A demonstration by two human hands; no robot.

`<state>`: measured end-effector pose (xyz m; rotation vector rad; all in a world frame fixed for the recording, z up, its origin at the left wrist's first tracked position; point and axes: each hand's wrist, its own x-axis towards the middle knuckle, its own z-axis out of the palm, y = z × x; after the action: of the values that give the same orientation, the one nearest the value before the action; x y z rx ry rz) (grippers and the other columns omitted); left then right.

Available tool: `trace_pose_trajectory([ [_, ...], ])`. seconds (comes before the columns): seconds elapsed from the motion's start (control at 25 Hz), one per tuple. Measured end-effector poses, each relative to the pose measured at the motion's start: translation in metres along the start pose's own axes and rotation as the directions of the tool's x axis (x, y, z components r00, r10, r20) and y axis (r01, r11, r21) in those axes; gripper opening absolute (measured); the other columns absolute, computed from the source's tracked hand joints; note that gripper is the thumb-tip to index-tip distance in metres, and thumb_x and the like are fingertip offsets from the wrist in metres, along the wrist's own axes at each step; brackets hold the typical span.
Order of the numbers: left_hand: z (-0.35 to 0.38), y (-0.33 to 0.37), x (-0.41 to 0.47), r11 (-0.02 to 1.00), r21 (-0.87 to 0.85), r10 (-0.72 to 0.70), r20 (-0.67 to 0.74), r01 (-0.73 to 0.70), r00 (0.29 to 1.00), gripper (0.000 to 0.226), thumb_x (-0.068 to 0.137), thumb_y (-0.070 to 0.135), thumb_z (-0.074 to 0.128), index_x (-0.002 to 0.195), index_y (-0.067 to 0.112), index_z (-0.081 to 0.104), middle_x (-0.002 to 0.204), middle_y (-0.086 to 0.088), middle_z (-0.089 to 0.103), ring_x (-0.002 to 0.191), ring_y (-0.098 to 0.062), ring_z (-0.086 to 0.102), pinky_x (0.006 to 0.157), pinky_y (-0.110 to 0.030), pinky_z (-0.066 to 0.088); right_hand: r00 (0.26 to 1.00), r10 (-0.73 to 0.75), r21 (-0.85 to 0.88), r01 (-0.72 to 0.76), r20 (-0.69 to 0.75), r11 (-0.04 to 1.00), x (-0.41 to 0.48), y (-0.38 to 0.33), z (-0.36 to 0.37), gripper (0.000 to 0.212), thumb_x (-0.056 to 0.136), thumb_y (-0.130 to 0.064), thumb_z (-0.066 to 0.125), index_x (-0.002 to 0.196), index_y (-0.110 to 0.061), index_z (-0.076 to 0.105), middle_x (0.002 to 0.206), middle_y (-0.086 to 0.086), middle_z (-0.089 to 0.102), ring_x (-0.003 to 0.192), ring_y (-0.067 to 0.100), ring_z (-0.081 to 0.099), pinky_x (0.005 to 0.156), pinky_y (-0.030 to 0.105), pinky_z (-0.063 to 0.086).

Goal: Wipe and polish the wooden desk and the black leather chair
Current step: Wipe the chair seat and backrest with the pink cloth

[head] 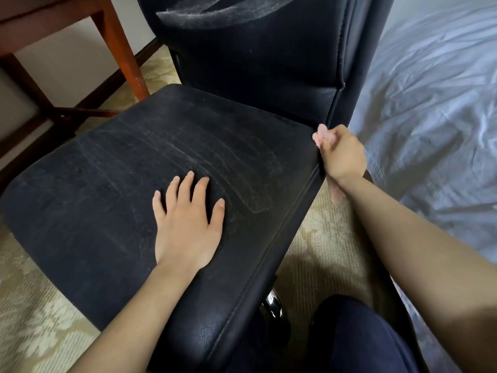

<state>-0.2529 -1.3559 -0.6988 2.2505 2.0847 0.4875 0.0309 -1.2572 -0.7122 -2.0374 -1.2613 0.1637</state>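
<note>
Remotely, at my monitor, I watched the black leather chair (121, 162) take up most of the view, its seat in the centre, the wooden desk (118, 47) far left and a bed (430, 109) on the right. The left hand (188, 222) lay flat on the seat, fingers straight and spread, holding nothing. The right hand (345, 154) was curled tight round a bunched pink cloth (320, 135) at the seat's right edge, just beside the corner where the backrest (255, 57) rises.

I judged the chair to be the risk: a chrome base (274, 302) showed under the seat, so a hard rub along that edge could turn or shift it if the bracing palm came off. The cloth was a small wad with a tail hanging below the wrist, which could snag or slip free. Pale dust streaks on seat and backrest could simply smear.

The chair faced near and left, the seat's long axis running from far right to near left, the backrest upright.
</note>
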Motion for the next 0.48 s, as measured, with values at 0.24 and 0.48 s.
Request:
trace_pose_trajectory([
  [0.24, 0.006, 0.015, 0.000, 0.998, 0.051, -0.049, 0.017, 0.048, 0.999, 0.064, 0.094, 0.054, 0.011, 0.150, 0.024, 0.024, 0.157, 0.001, 0.023, 0.147, -0.021, 0.008, 0.117, -0.049, -0.003, 0.950, -0.296, -0.058, 0.302, 0.096, 0.951, -0.054, -0.014, -0.011, 0.015, 0.095, -0.024, 0.053, 0.102, -0.012, 0.059, 0.092, 0.009, 0.057, 0.085, 0.028, 0.056, 0.062, 0.030, 0.036],
  [0.48, 0.009, 0.029, 0.004, 0.997, -0.004, -0.075, 0.005, 0.075, 0.997, 0.055, 0.100, 0.046, 0.020, 0.149, 0.020, 0.027, 0.157, -0.004, 0.023, 0.146, -0.025, 0.010, 0.119, -0.045, -0.001, 0.880, -0.463, 0.047, 0.460, 0.103, 0.886, -0.110, -0.023, -0.019, 0.014, 0.089, -0.019, 0.063, 0.099, -0.012, 0.068, 0.086, 0.004, 0.061, 0.079, 0.020, 0.057, 0.059, 0.027, 0.044],
])
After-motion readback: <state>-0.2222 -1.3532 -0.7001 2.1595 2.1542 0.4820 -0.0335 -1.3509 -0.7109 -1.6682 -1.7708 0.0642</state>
